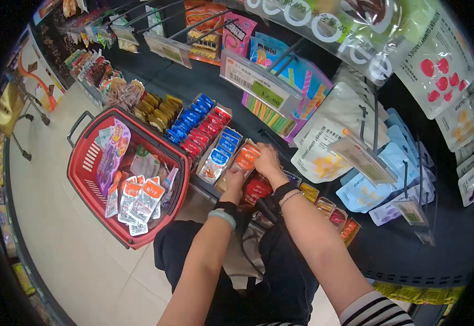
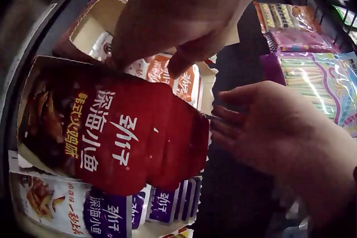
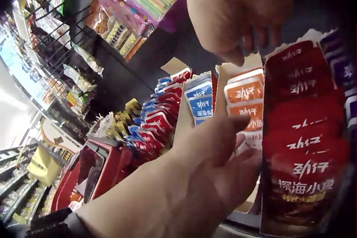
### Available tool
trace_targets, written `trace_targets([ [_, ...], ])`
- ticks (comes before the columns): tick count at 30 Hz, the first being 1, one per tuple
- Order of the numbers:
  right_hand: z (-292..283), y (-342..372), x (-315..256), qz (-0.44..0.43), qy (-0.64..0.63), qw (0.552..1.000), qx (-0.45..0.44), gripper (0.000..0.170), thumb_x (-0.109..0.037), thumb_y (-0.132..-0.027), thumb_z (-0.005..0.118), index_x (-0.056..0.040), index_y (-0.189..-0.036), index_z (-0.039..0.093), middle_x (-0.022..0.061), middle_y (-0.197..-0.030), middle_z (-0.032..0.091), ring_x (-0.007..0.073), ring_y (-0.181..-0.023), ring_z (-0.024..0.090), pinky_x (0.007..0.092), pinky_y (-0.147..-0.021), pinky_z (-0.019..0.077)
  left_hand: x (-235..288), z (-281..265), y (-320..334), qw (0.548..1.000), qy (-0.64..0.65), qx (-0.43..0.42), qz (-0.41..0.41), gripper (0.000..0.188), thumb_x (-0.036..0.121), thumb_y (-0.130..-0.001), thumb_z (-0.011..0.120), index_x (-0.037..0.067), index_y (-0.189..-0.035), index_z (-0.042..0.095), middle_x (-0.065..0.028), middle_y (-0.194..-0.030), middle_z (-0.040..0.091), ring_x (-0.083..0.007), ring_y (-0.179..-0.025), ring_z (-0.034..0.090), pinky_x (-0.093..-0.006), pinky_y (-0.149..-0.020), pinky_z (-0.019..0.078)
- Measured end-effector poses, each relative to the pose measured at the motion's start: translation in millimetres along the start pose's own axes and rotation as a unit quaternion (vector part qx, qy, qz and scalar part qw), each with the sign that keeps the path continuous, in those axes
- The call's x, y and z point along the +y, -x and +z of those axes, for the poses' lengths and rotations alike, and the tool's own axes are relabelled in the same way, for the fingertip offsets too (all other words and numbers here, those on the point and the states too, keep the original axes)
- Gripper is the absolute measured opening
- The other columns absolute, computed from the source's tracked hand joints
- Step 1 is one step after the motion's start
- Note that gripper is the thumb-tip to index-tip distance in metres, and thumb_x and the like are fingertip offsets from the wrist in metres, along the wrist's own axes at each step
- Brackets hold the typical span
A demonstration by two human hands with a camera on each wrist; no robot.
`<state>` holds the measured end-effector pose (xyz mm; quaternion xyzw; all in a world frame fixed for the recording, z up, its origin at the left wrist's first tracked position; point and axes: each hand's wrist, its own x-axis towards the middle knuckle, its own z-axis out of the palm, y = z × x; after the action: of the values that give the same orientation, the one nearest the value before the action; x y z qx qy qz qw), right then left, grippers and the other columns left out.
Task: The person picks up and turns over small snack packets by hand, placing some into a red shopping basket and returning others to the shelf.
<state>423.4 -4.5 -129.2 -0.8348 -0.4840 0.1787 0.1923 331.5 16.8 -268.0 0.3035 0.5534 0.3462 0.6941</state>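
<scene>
My left hand [image 1: 233, 182] reaches into the near end of a box of orange packets [image 1: 247, 156]. In the right wrist view the left hand [image 3: 215, 165] has its thumb and fingers round the sides of the lower orange packets [image 3: 245, 109]. My right hand [image 1: 268, 162] is at the far edge of that box; in the left wrist view the right hand [image 2: 279, 132] has loosely extended fingers beside the cardboard, holding nothing. Dark red packets [image 2: 122, 132] fill the adjoining box, and blue-topped packets [image 3: 199, 101] stand on its other side.
A red basket [image 1: 181, 190] at the left holds several orange-and-white packets [image 1: 147, 198] and a purple bag [image 1: 114, 155]. Price tags [image 1: 261, 87] and hooks with hanging bags [image 1: 324, 138] jut out above the dark shelf. Knees are below the arms.
</scene>
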Motion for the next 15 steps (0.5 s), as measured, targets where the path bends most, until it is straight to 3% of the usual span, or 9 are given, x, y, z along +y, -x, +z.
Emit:
trace_targets([
  [2,-3,2,-1,-0.004,-0.003,1.0,0.017,0.043,-0.006,-0.07,0.052,-0.0029,-0.113,0.053,0.0215,-0.117,0.049,0.0353,-0.108,0.047,0.041,-0.093,0.0369,22,-1,24,0.999,-0.008,-0.021,-0.041,0.013,0.006,-0.077,0.057,0.002,-0.09,0.056,-0.0062,-0.073,0.055,-0.0146,-0.058,0.052,-0.026,-0.048,0.0439],
  [6,0,3,-2,-0.037,-0.009,0.999,0.018,0.039,-0.009,-0.071,0.055,-0.0048,-0.11,0.053,0.0195,-0.116,0.049,0.0366,-0.107,0.045,0.0413,-0.093,0.0358,19,-10,26,0.999,-0.005,-0.027,-0.027,0.013,0.007,-0.077,0.057,0.002,-0.089,0.059,-0.0074,-0.075,0.056,-0.0144,-0.056,0.052,-0.0266,-0.048,0.0436],
  [8,1,6,-8,-0.055,-0.011,0.998,0.005,0.038,-0.012,-0.073,0.057,-0.0052,-0.109,0.052,0.0186,-0.118,0.047,0.0378,-0.108,0.043,0.0419,-0.093,0.0355,42,-16,50,0.993,-0.105,-0.051,-0.028,0.014,0.009,-0.077,0.057,0.001,-0.088,0.061,-0.0076,-0.075,0.057,-0.0145,-0.056,0.052,-0.0271,-0.049,0.0445],
  [10,6,9,-21,-0.06,-0.029,0.998,0.015,0.036,-0.013,-0.073,0.057,-0.0049,-0.108,0.053,0.0189,-0.115,0.048,0.0364,-0.107,0.044,0.0411,-0.092,0.0351,23,-24,30,0.988,-0.145,-0.044,0.008,0.014,0.008,-0.079,0.057,0.0,-0.09,0.059,-0.0062,-0.072,0.057,-0.0132,-0.057,0.052,-0.0258,-0.051,0.0445],
  [12,9,18,-43,-0.079,-0.05,0.995,0.032,0.032,-0.011,-0.075,0.055,-0.0052,-0.106,0.054,0.0184,-0.111,0.05,0.0355,-0.105,0.044,0.0409,-0.092,0.0357,14,-34,23,0.982,-0.103,-0.011,0.157,0.013,0.007,-0.081,0.057,-0.001,-0.091,0.058,-0.0047,-0.071,0.058,-0.0121,-0.057,0.053,-0.0237,-0.051,0.0429],
  [13,11,22,-54,-0.099,-0.079,0.991,0.054,0.028,-0.009,-0.074,0.055,-0.0052,-0.102,0.057,0.0187,-0.108,0.051,0.0345,-0.102,0.047,0.04,-0.088,0.0378,38,-43,38,0.969,-0.161,-0.027,0.187,0.013,0.006,-0.083,0.055,-0.002,-0.092,0.056,-0.0052,-0.075,0.058,-0.0123,-0.062,0.055,-0.0231,-0.054,0.0446],
  [15,18,32,-79,-0.165,-0.11,0.974,0.111,0.023,-0.005,-0.074,0.054,-0.0053,-0.097,0.059,0.0181,-0.101,0.055,0.0332,-0.096,0.052,0.0393,-0.083,0.0414,81,-61,81,0.945,-0.161,0.04,0.282,0.014,0.006,-0.081,0.055,-0.001,-0.093,0.056,-0.0063,-0.079,0.059,-0.0132,-0.068,0.056,-0.0251,-0.06,0.0458],
])
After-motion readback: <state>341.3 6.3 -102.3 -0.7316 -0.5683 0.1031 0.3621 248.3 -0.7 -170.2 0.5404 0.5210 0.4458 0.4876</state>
